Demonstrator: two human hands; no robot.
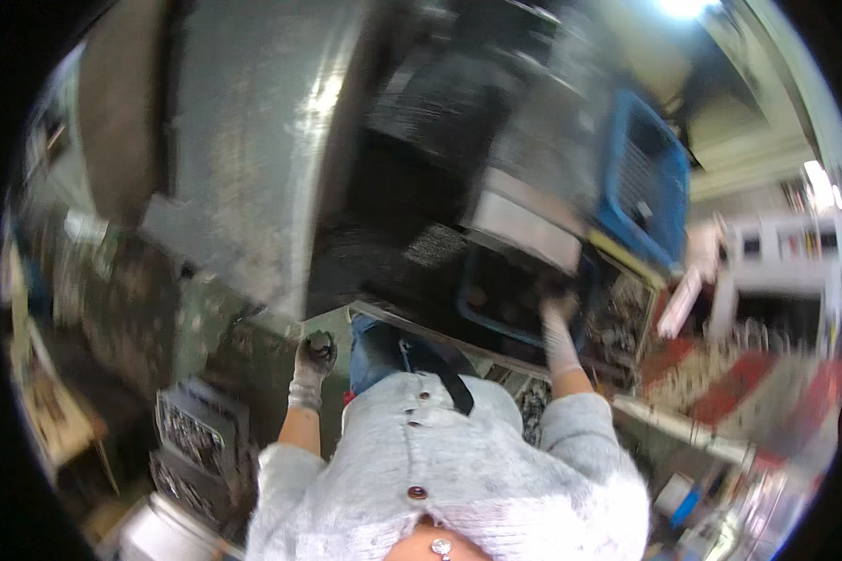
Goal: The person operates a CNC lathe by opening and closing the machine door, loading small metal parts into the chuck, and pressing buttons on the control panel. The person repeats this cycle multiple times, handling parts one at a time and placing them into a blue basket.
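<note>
My left hand (317,350), in a soiled light work glove, hangs beside the lower corner of a large grey metal machine panel (252,161). Its fingers look curled, but blur hides whether anything is in them. On the right, my right hand (560,298), gloved too, reaches over the right side of a dark plastic tray with a blue rim (473,315). What its fingers touch is too dark and blurred to tell. Just above that hand a pale block-like part (523,224) juts out over the tray.
A blue plastic basket (614,189) stands at the upper right. Metal parts (614,329) lie in a container right of my right hand. Stacked crates of metal pieces (196,435) stand lower left. Beyond, at right, is a red-and-white striped surface (730,386).
</note>
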